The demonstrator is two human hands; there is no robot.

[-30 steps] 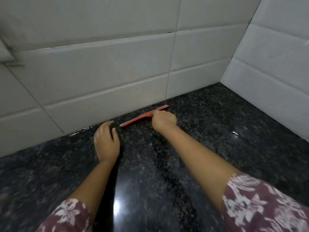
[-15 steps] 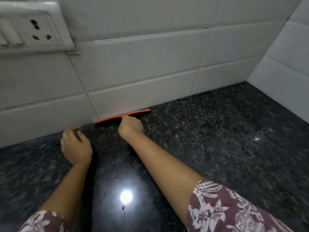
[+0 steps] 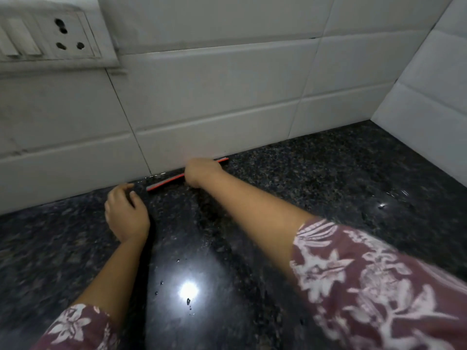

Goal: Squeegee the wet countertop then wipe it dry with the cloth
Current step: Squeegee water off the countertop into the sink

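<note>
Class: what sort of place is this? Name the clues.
Probably a home kitchen: a dark speckled stone countertop meets white wall tiles in a corner, with a switch-and-socket plate above it.

On the one dark speckled granite countertop (image 3: 316, 178): one flat red plastic squeegee (image 3: 164, 183) and two bare hands, left hand (image 3: 126, 215) and right hand (image 3: 202, 171). Above the countertop: one white plastic socket plate (image 3: 50, 36).

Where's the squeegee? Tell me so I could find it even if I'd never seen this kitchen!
Find the dark speckled countertop and follow it back to where it meets the white tiled wall. Along that seam lies the squeegee, a long thin strip gripped in the middle by the right hand. It's the only bright orange-red thing there.
</note>
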